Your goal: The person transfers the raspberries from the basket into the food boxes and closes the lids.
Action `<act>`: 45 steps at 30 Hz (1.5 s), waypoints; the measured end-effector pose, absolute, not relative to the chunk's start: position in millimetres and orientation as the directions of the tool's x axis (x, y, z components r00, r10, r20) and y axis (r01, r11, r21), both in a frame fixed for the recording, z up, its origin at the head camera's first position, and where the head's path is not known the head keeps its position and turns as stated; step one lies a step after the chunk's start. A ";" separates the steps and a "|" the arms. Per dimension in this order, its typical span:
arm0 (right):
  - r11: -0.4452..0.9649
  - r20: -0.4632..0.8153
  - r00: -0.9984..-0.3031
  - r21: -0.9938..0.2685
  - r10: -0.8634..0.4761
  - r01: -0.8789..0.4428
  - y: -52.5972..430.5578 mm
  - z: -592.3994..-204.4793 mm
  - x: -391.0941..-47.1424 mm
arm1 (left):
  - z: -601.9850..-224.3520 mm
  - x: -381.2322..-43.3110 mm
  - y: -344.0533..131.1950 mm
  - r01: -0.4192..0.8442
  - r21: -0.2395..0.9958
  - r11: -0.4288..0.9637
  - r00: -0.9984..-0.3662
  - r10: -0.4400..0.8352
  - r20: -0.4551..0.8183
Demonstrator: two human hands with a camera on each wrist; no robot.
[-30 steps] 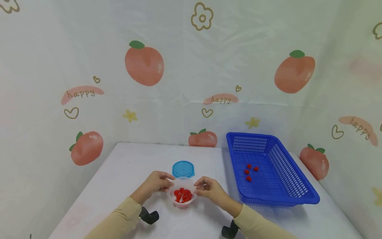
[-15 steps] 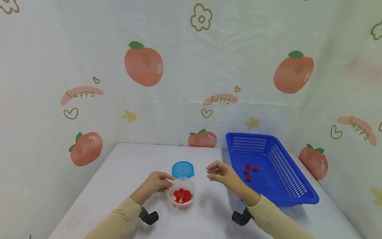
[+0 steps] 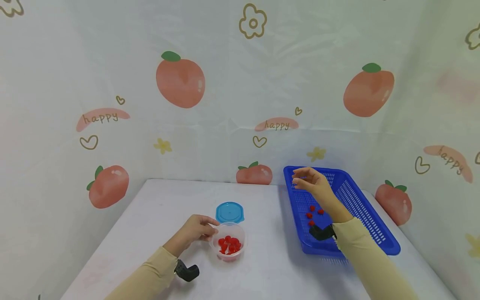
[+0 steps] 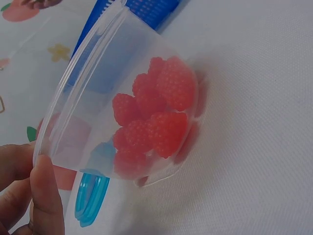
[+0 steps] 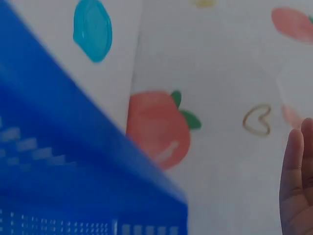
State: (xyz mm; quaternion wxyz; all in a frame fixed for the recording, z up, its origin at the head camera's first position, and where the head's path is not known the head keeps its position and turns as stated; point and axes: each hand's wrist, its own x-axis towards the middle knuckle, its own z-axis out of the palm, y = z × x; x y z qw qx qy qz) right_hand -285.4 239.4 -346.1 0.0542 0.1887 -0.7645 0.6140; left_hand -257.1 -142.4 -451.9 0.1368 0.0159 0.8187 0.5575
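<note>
A clear plastic tub (image 3: pixel 229 229) with several raspberries (image 4: pixel 151 107) inside stands upright on the table. At its left side my left hand (image 3: pixel 195 229) pinches the rim between finger and thumb, which the left wrist view shows closely. Over the far part of the blue basket (image 3: pixel 360 246) hangs my right hand (image 3: pixel 315 183), its fingers loosely bent with nothing between them. Several more raspberries (image 3: pixel 309 215) lie on the basket floor, below and nearer than that hand. In the right wrist view only some fingers (image 5: pixel 292 181) show at the right edge.
A blue lid (image 3: pixel 230 213) lies on the white table (image 3: pixel 180 200) just behind the tub. The basket's raised walls stand at the table's right side. A patterned cloth backdrop (image 3: pixel 210 141) rises behind the table.
My right hand has let go of the tub's right rim and moved right and away from me, over the basket. My left hand and the tub have stayed in place.
</note>
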 end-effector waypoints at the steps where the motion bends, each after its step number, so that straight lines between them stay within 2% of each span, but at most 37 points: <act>1: 0.195 0.308 -0.928 -0.917 -0.209 -0.348 243.6 -347.4 -288.9 | -452.0 -257.1 -142.3 -0.127 0.916 0.379 -0.962 0.177 -0.207; 11: 0.368 0.206 -0.968 -0.897 -0.143 -0.245 283.9 -381.6 -312.4 | -451.8 -256.0 -141.4 -0.131 0.916 0.378 -0.962 0.173 -0.209; 17: 0.468 0.071 -0.975 -0.868 -0.213 -0.165 300.8 -398.3 -312.5 | -451.7 -255.8 -140.5 -0.140 0.911 0.387 -0.964 0.159 -0.215; 25: 0.543 -0.152 -0.942 -0.839 -0.299 -0.037 313.8 -410.0 -314.6 | -451.3 -256.0 -140.3 -0.142 0.912 0.386 -0.964 0.156 -0.216; 34: 0.633 -0.393 -0.853 -0.768 -0.343 0.100 317.6 -411.1 -308.8 | -452.4 -256.6 -140.5 -0.146 0.911 0.387 -0.963 0.153 -0.220; 41: 0.697 -0.511 -0.821 -0.686 -0.255 0.211 316.1 -413.7 -308.3 | -453.0 -257.4 -140.7 -0.143 0.910 0.389 -0.964 0.155 -0.218; 45: 0.749 -0.518 -0.829 -0.631 -0.210 0.204 315.2 -414.4 -307.9 | -452.1 -257.1 -141.0 -0.142 0.911 0.386 -0.963 0.158 -0.217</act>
